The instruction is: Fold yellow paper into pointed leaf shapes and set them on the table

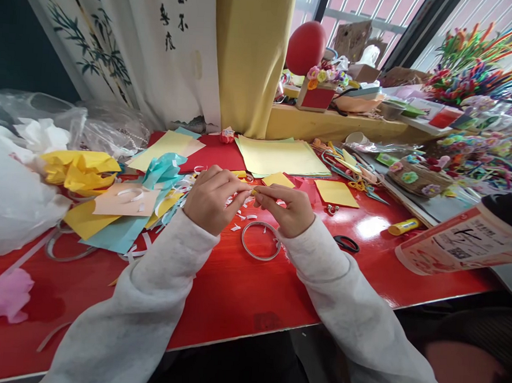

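Note:
My left hand (215,199) and my right hand (287,209) meet over the middle of the red table. Both are closed in a pinch, fingertips nearly touching. Between them shows a small yellow piece (253,192), perhaps paper; the fingers cover most of it. Just below the hands, a thin roll of tape (259,258) lies flat, with white paper scraps (236,228) beside it. Yellow paper squares (337,193) rest beyond my right hand. Black-handled scissors (347,244) are partly hidden by my right sleeve.
Coloured paper sheets (119,232) and a white plastic bag (16,200) crowd the left. Stacked yellow sheets (279,156) lie at the back. On the right stand a tilted drink cup (461,239), a yellow glue stick (405,226) and a flower-trimmed basket (419,177).

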